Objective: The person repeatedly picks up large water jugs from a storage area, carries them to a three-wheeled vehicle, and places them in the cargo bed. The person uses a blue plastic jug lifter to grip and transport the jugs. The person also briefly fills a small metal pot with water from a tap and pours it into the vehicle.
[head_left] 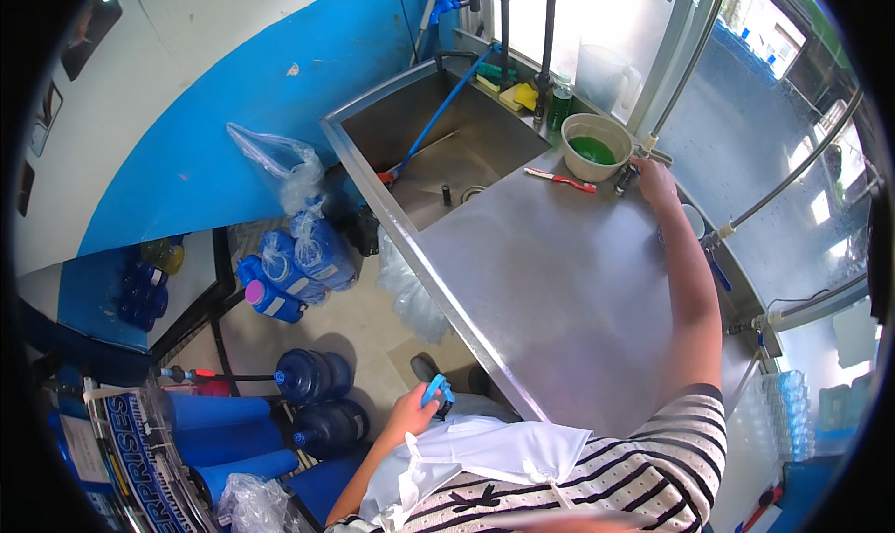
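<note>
My right hand (pixel 656 180) reaches across the steel counter (pixel 550 290), its fingers closed on a metal tap (pixel 626 180) at the back edge. Just left of that tap stands a round beige tub (pixel 572 160) with green liquid (pixel 593 150) in it. A red-and-white toothbrush-like brush (pixel 561 179) lies on the counter before the tub. Low by my apron, my left hand (pixel 410 414) is closed around a bright blue plastic piece (pixel 434 389) with a loop-like shape. Something dark shows under that piece; its exact kind is unclear.
A steel sink basin (pixel 373 127) holds a long blue-handled brush (pixel 438 127). Sponges (pixel 513 97), a green bottle (pixel 559 104) and a clear pitcher (pixel 597 76) line the back. Large blue water bottles (pixel 312 376) and bagged blue jugs (pixel 322 253) stand on the floor at left.
</note>
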A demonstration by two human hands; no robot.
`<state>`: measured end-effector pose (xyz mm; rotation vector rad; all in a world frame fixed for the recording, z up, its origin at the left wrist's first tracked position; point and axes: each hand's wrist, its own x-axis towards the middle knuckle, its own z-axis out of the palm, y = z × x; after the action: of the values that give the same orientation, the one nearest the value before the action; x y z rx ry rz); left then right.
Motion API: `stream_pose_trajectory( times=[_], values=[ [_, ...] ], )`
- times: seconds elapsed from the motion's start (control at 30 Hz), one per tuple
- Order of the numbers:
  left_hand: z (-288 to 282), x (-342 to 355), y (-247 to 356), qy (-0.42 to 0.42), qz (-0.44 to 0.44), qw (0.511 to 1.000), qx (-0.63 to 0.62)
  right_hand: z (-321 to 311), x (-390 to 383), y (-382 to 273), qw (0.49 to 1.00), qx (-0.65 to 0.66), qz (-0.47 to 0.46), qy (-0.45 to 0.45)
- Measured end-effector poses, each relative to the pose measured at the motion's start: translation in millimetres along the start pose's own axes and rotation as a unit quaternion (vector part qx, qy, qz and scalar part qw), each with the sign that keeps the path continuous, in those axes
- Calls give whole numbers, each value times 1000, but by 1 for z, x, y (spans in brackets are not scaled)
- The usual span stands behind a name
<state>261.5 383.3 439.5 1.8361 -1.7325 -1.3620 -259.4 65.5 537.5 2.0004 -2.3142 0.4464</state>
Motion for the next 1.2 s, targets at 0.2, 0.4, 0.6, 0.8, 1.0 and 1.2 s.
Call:
stream_pose_trajectory(
  times=[0.2,0.4,0.6,0.8,1.0,1.2],
  values=[
    [-28,39,10,-16,81,997,-7,-11,15,-7,994,-78,25,-69],
    [-73,62,10,5,37,999,-23,-14,22,-10,995,-48,32,-87],
    [-90,87,4,27,52,998,-3,-17,28,-13,991,-55,41,-112],
    [-90,101,6,1,46,999,-23,-10,20,-45,957,-286,-5,-52],
    [-82,114,11,-17,48,999,-19,97,9,-108,986,-87,-119,74],
    [-79,115,7,4,73,997,-27,142,11,-117,984,-33,-145,94]
  ],
)
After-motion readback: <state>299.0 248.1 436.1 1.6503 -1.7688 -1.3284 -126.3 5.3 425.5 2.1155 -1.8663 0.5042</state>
